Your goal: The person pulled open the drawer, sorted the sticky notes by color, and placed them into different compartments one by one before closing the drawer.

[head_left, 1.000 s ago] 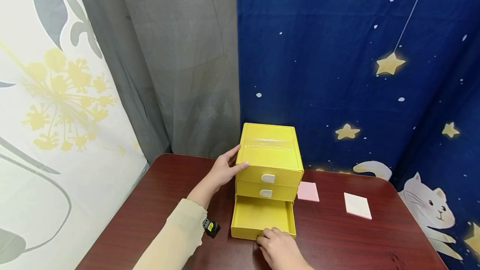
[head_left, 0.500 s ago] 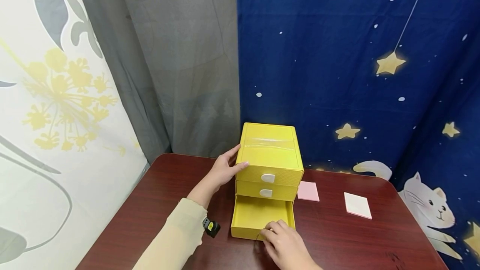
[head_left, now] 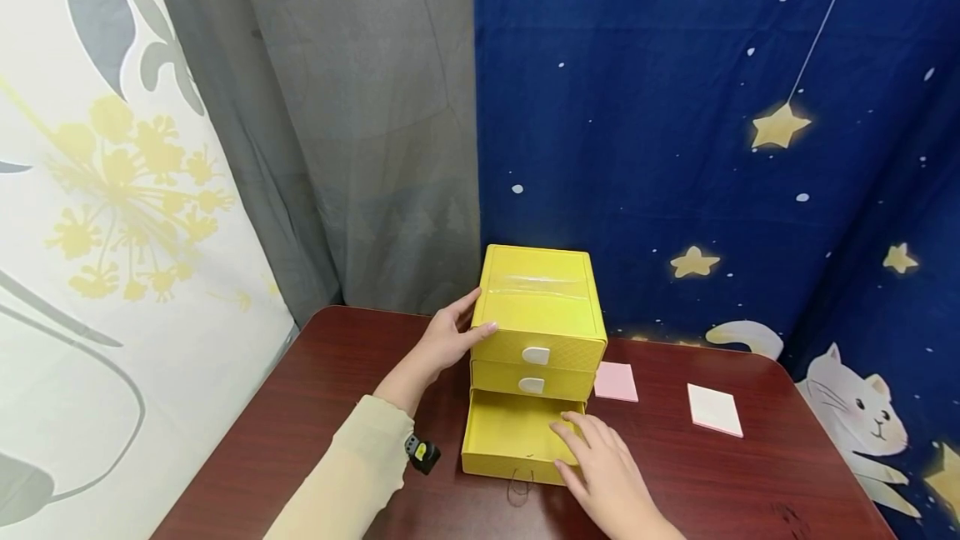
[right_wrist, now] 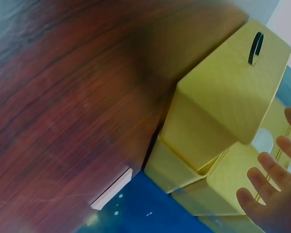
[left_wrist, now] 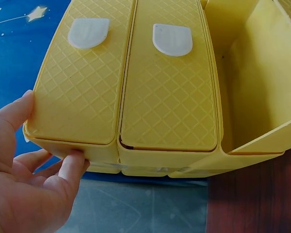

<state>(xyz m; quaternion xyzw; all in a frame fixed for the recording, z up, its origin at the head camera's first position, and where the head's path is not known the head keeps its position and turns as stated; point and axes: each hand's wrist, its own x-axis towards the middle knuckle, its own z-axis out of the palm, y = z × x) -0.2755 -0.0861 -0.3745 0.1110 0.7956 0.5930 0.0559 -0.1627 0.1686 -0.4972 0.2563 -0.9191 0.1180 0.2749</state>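
Observation:
A yellow drawer cabinet (head_left: 536, 290) stands on the table, its two upper drawers closed, each with a white tab. Its bottom drawer (head_left: 517, 427) is pulled out and has a thin dark cord loop (right_wrist: 255, 48) on the front. My left hand (head_left: 446, 340) holds the cabinet's upper left front corner, the thumb at the top front edge and the other fingers against the side, as the left wrist view shows. My right hand (head_left: 607, 469) is spread with bent, relaxed fingers over the drawer's right front corner, holding nothing and apart from the loop.
A pink sticky-note pad (head_left: 617, 382) lies right of the cabinet, and a white one (head_left: 715, 411) farther right. The dark red wooden table (head_left: 750, 490) ends at the back against a grey curtain (head_left: 375, 148) and a blue starry curtain (head_left: 637, 123).
The right hand has let go of the cord loop at the drawer front and moved right and slightly up, its fingers spreading. The loop now shows. Left hand, cabinet and drawer stay put.

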